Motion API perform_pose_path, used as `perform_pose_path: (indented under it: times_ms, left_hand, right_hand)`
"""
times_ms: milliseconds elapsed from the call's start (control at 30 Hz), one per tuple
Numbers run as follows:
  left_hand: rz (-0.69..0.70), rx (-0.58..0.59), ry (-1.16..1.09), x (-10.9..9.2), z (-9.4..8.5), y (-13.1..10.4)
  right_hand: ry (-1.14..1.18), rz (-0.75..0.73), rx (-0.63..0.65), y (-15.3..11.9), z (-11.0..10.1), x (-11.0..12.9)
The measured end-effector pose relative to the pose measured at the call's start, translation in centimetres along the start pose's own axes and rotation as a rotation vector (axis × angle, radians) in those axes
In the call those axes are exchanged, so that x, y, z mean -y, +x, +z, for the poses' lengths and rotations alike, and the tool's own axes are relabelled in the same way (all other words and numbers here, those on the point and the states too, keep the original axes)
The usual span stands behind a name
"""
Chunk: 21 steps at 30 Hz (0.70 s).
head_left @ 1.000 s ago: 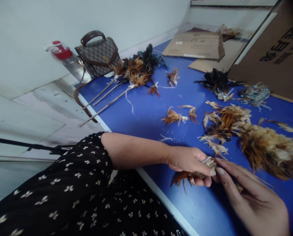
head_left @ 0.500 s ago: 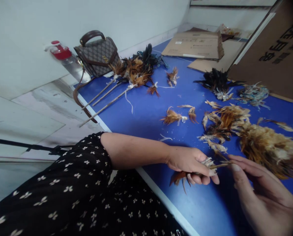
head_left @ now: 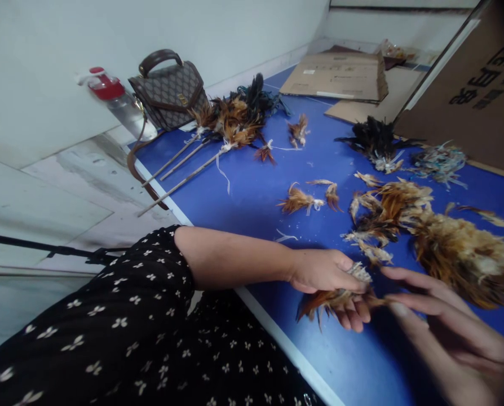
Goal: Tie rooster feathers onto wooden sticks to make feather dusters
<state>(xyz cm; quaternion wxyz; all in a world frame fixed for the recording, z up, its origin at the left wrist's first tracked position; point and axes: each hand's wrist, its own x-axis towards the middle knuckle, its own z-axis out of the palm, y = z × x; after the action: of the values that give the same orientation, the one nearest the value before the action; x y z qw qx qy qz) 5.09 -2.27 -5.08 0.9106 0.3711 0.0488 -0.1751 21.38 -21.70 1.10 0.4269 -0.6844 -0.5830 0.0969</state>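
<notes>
Rusty-brown feather bundle (head_left: 325, 300), ragged, pale at quill end (head_left: 361, 272).

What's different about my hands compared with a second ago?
Your right hand has shifted rightward from your left hand and now appears to pinch a thin brown feather. The left hand's fingers have uncurled somewhat, yet it still holds the feather bundle. The feather pile, handbag and bottle stayed put.

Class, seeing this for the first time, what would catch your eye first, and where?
Probably the big feather pile on the right of the blue table. Lower in view, the left hand grips a feather bunch. At upper left, a red-capped bottle is beside a handbag.
</notes>
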Motion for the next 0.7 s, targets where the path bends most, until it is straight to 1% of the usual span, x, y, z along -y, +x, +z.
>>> perform_pose_path:
  times_ms: [33, 67, 100, 167, 233, 300, 367, 400, 467, 500, 600, 700]
  left_hand:
    - [-0.016, 0.054, -0.004, 0.3, -0.5, 0.4]
    - [-0.027, 0.095, -0.007, 0.4, -1.0, 0.7]
    - [-0.034, 0.125, -0.011, 0.6, -1.3, 1.0]
    - [-0.032, 0.152, -0.026, 0.5, -1.6, 1.2]
    - [-0.021, 0.141, -0.038, 0.2, -1.2, 0.9]
    - [-0.025, 0.107, -0.026, -0.4, -0.3, 0.1]
    - [-0.024, 0.051, 0.004, -0.9, 0.8, -0.8]
    - [0.000, 0.005, 0.007, -1.1, 1.3, -1.2]
    - [0.021, -0.040, -0.009, -1.4, 2.1, -1.8]
    - [0.028, -0.047, -0.022, -1.4, 2.3, -1.9]
    - [0.016, -0.021, -0.030, -1.2, 2.5, -1.8]
    - [-0.014, -0.006, -0.001, -0.8, 2.3, -1.4]
  right_hand:
    - [-0.004, -0.039, 0.030, 0.2, 0.4, 1.0]
    - [-0.011, -0.062, 0.030, 0.4, 0.7, 1.7]
    - [-0.017, -0.078, 0.034, 0.5, 1.0, 2.0]
    - [-0.033, -0.089, 0.018, 0.7, 1.3, 2.0]
    - [-0.046, -0.090, 0.019, 0.6, 1.3, 1.4]
    - [-0.061, -0.098, 0.022, 0.5, 1.3, 1.0]
    - [-0.070, -0.108, 0.030, 0.4, 1.2, 0.8]
    - [-0.068, -0.113, 0.034, 0.4, 1.2, 0.9]
    - [-0.056, -0.108, 0.035, 0.3, 1.2, 1.1]
    - [-0.048, -0.096, 0.027, 0.2, 1.1, 1.3]
    - [-0.028, -0.057, -0.018, 0.2, 1.2, 1.7]
    - [-0.025, -0.073, -0.027, 0.3, 1.4, 2.0]
